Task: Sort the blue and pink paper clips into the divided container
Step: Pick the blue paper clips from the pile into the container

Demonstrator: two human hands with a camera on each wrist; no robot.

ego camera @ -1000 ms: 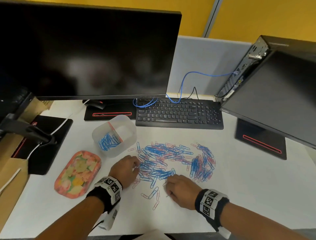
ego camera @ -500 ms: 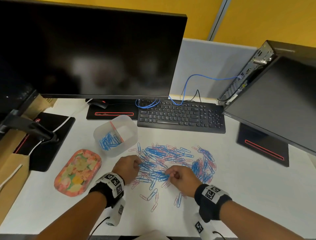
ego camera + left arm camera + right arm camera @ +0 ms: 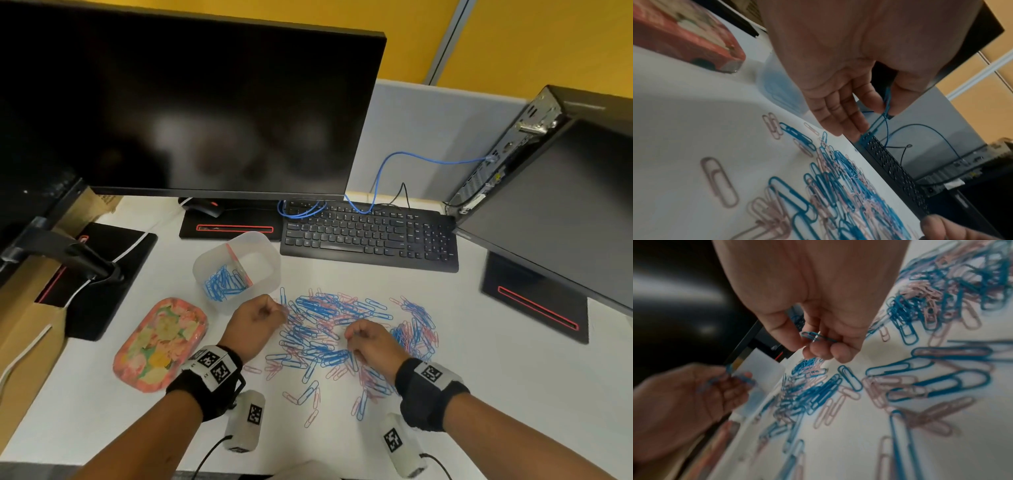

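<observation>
Your left hand (image 3: 256,323) pinched a blue clip (image 3: 886,104) between thumb and forefinger, the clip hanging roughly on end from the fingertips. Your right hand (image 3: 371,344) was curled round another blue clip (image 3: 818,337), which lay crosswise against the fingers.

Take the divided container (image 3: 263,255) as the landmark. It stood on the white bench (image 3: 513,394) just in front of the keyboard (image 3: 368,236), and a heap of blue clips (image 3: 224,282) already lay in its near-left compartment; the far-right compartment looked to hold nothing. The mixed scatter of blue and pink clips (image 3: 329,329) spread to the right of the container and toward you, and your two hands were over its near edge.

The coming move likely turned on this: the container lay beyond and slightly left of your left hand, just beside its knuckles, while your right hand sat well apart from it with the scatter between. So your left hand was the nearer one for the drop, and its upright clip would go in cleanly over the near wall. The flowered tray (image 3: 161,342) lay left of the container, toward you, clear of that path.
</observation>
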